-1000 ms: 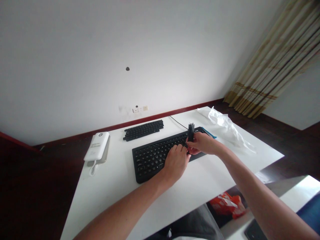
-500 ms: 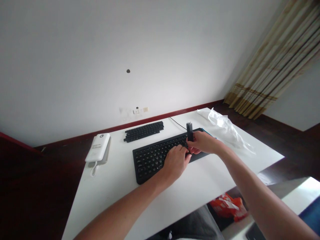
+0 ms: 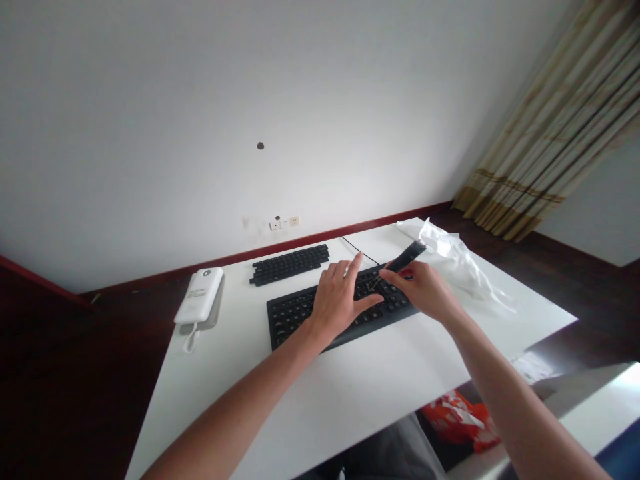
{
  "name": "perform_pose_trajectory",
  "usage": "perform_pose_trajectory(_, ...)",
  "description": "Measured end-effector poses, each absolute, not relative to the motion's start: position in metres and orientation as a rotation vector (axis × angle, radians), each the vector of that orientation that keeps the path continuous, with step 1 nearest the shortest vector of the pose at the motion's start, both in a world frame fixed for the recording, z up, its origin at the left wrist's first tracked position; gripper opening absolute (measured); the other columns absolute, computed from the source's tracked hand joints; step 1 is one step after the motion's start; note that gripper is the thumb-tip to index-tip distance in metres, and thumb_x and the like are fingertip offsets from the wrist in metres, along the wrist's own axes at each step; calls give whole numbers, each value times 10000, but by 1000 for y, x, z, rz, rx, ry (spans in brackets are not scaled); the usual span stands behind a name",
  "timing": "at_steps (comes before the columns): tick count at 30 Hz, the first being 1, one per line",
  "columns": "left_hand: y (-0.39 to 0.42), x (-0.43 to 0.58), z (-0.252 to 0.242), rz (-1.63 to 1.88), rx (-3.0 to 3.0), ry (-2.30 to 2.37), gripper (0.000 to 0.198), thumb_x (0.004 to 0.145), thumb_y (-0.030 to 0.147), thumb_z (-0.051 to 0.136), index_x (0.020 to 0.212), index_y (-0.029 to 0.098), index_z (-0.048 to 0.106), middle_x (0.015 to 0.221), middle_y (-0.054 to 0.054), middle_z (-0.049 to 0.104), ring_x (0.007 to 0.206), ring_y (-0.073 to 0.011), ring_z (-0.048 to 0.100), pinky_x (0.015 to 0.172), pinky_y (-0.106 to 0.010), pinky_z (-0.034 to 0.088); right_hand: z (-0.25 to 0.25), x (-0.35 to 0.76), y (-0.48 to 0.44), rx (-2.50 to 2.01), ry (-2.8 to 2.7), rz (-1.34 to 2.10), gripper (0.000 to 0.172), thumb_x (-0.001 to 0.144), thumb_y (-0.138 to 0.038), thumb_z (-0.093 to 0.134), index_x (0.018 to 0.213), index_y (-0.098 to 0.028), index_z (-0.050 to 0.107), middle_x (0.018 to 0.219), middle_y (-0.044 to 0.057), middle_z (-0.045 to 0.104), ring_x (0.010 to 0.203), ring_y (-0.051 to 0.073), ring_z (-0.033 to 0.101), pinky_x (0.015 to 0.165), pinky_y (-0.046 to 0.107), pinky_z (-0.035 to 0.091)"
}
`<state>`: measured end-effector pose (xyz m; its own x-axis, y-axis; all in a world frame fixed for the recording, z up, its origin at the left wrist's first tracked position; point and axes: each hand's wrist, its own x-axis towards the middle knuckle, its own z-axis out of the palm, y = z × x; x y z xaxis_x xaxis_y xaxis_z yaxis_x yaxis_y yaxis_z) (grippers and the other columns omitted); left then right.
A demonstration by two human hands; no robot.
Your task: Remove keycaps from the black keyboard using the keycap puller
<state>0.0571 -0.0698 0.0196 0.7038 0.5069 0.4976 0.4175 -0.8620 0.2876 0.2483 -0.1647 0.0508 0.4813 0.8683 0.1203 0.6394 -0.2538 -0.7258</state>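
Observation:
A black keyboard point(image 3: 295, 313) lies across the middle of the white table point(image 3: 350, 380). My left hand point(image 3: 340, 297) hovers over its keys with fingers spread, holding nothing. My right hand point(image 3: 425, 290) is just right of it, over the keyboard's right end, gripping a slim black tool point(image 3: 406, 256) that slants up and to the right; a thin wire tip points down toward the keys.
A smaller black key panel point(image 3: 290, 263) lies behind the keyboard. A white power bank point(image 3: 199, 297) with a cord sits at the left. Crumpled clear plastic point(image 3: 455, 257) lies at the right rear. An orange bag point(image 3: 457, 417) is on the floor under the table. Curtains hang right.
My left hand lifted off the keys and spread its fingers. The black tool in my right hand tipped from upright to slanting right.

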Motion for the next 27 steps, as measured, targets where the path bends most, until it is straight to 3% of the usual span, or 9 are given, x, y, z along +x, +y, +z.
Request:
perform_pose_trajectory(3,-63,56,20,845,2616,711,862,967,607,629,1610,197,225,1278,-110,657,1160,-278,626,1017,-415,481,64,219,-153,-1979,-1407,488,317,866,-508,725,924,-201,781,794,62,780,766,284,735,662,346,537)
perform_pose_trajectory(5,-59,54,16,796,2522,696,723,1008,471,608,1593,236,253,1272,-92,685,1131,-272,664,973,-391,503,71,206,-146,-1897,-1516,524,254,862,-447,735,918,-202,776,795,50,776,760,267,728,684,342,537)
perform_pose_trajectory(7,-54,51,11,771,2423,707,510,1046,384,535,1518,272,377,1218,-69,722,1082,-272,699,921,-370,514,74,205,-142,-1768,-1579,571,231,863,-408,736,978,-210,768,862,47,788,817,260,737,755,349,559)
perform_pose_trajectory(10,-46,47,5,849,2212,770,306,1071,469,465,1262,256,572,968,-41,743,901,-261,721,823,-343,509,65,221,-142,-1657,-1602,639,257,855,-376,738,1069,-234,749,996,45,797,916,246,747,851,350,580)
perform_pose_trajectory(13,-36,48,-2,994,1933,772,399,1054,577,455,1067,210,610,782,-17,665,731,-199,658,730,-294,482,44,241,-147,-1766,-1757,621,206,850,-319,719,1043,-268,770,1034,31,795,926,242,740,869,355,580)
perform_pose_trajectory(17,-35,55,-13,1035,1692,702,448,1033,609,473,981,184,602,713,13,580,637,-135,564,642,-240,449,20,249,-152,-1770,-1879,614,173,883,-283,641,988,-258,776,1074,40,789,902,235,731,841,349,575)
perform_pose_trajectory(21,-50,53,-9,1047,1799,643,407,1041,554,490,913,187,609,697,17,573,638,-130,547,654,-240,444,19,249,-143,-1752,-1886,708,136,886,-313,654,910,-234,762,924,39,786,829,224,728,771,316,564)
perform_pose_trajectory(27,-70,47,0,980,2109,409,286,1036,425,523,879,208,623,731,16,664,664,-141,635,665,-243,452,38,250,-129,-1699,-2064,853,95,812,-321,747,781,-233,762,777,39,772,740,235,702,699,306,529)
